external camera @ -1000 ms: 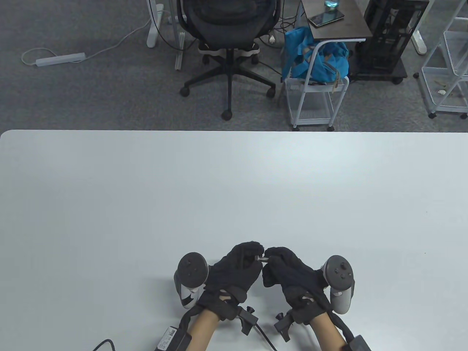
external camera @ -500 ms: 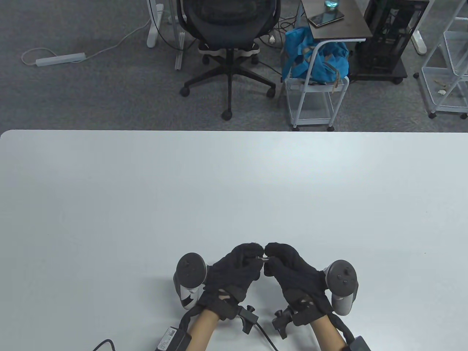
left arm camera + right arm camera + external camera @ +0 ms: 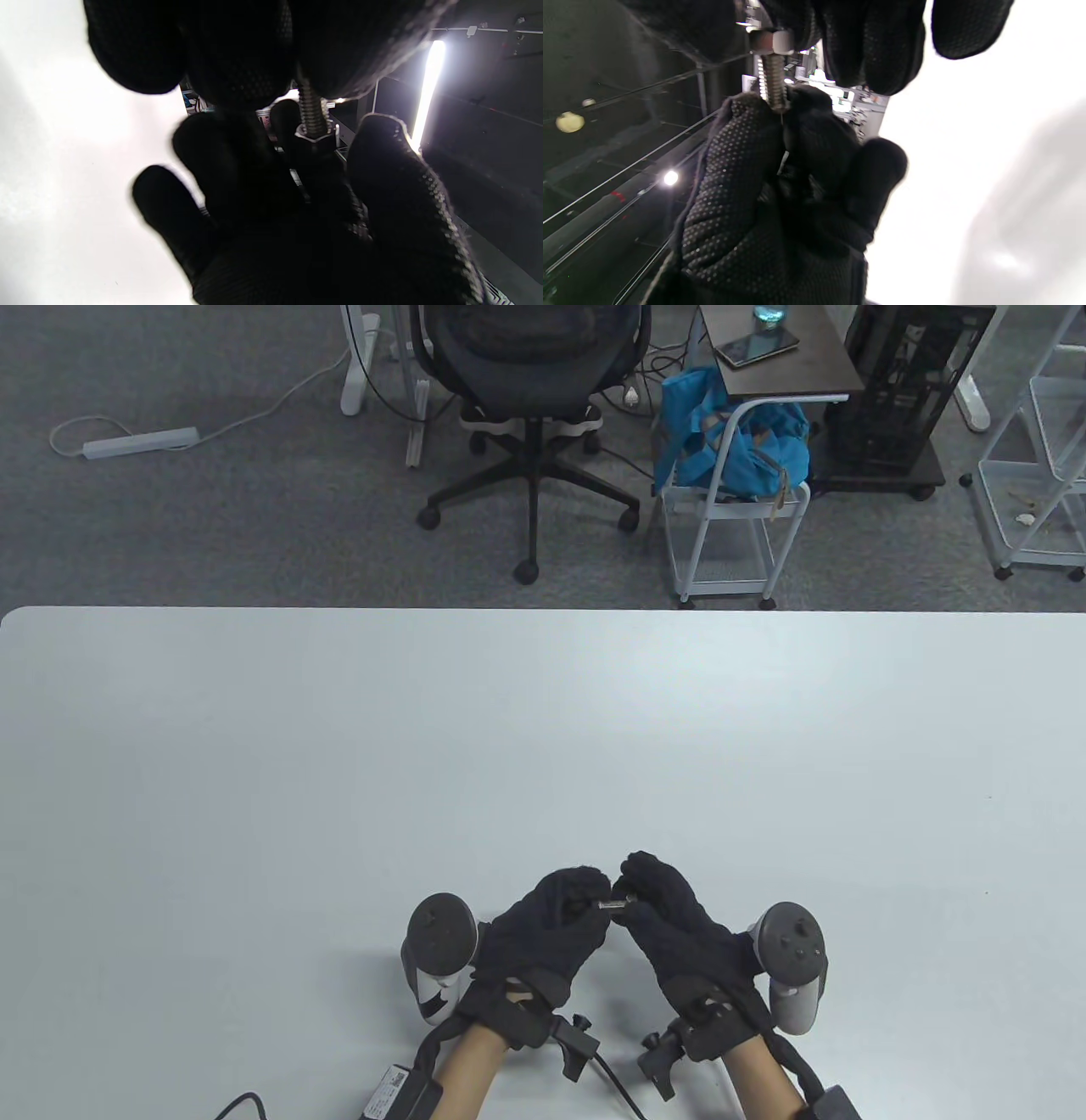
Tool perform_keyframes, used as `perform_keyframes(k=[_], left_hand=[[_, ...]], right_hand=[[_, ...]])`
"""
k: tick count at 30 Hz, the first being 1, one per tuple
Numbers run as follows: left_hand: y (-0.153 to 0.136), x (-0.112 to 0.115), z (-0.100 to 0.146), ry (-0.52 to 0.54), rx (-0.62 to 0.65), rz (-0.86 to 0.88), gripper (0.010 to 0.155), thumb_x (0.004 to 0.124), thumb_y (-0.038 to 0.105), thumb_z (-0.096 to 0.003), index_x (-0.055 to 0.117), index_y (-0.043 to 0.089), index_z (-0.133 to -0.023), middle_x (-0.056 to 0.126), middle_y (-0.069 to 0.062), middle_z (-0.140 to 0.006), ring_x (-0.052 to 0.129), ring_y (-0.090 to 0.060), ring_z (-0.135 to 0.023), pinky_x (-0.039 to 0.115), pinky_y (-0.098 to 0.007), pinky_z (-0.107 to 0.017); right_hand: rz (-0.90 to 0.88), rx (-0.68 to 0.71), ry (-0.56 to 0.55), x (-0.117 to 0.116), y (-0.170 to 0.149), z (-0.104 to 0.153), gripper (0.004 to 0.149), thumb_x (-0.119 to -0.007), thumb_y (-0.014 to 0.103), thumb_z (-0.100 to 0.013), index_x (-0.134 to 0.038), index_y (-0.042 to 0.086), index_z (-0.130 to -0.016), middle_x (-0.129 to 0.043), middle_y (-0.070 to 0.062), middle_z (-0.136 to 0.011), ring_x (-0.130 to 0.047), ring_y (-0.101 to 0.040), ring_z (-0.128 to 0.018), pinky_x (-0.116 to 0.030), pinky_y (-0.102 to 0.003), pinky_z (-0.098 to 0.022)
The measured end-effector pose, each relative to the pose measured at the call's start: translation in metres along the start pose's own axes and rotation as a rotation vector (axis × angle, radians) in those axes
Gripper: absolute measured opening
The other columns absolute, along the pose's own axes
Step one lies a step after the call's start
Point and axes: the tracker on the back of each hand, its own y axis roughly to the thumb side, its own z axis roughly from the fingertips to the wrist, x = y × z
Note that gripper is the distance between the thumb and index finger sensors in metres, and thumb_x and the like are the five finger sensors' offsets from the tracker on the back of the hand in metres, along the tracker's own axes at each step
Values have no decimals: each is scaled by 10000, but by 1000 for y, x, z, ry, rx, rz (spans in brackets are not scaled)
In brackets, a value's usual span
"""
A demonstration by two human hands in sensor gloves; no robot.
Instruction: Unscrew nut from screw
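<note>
Presently the silver threaded steel screw is pinched by the black-gloved left hand; the small hexagonal metal nut should be turned squarely by the right hand gripping it.

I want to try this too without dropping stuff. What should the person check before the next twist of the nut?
1. Left hand grips the screw by its threaded end: ok.
2. Right hand pinches the nut with its fingertips: ok.
3. Nut sits on the thread, not off it: ok; bare thread shows between the two hands.
4. How much thread the nut has left to travel: cannot tell; the fingers hide both ends.
5. Both hands are above the table, so a dropped nut would probably land on it: ok.
</note>
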Motion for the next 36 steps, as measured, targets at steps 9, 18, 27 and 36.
perform_keyframes(k=[9,18,27,36], left_hand=[[2,2,-1,-7,23,-46,472,917,322,-462,815,270,-920,889,-147,-866,991,-228,-541,847,-540,-514],[-2,-2,-1,-2,-27,-8,485,893,352,-472,809,246,-938,899,-154,-842,990,-209,-509,857,-528,-492],[-4,-1,0,-5,-55,24,503,859,416,-477,828,186,-923,956,-132,-757,1012,-188,-428,887,-511,-438],[2,0,0,-6,3,2,475,902,328,-470,818,264,-933,896,-153,-864,995,-228,-532,851,-540,-505]], right_hand=[[12,-62,-28,1,-2,-1,577,-668,477,-581,-747,14,-916,-963,-63,-581,-983,-298,-431,-806,-577,-471],[58,35,-70,0,7,1,493,-783,350,-548,-720,161,-999,-868,-149,-811,-921,-370,-653,-750,-622,-555],[132,119,-113,1,14,2,466,-798,350,-536,-765,193,-973,-869,-104,-848,-911,-374,-693,-749,-618,-568],[1,-90,-83,4,-7,1,758,-621,600,-570,-692,-16,-1006,-912,-235,-785,-933,-474,-588,-743,-661,-476]])
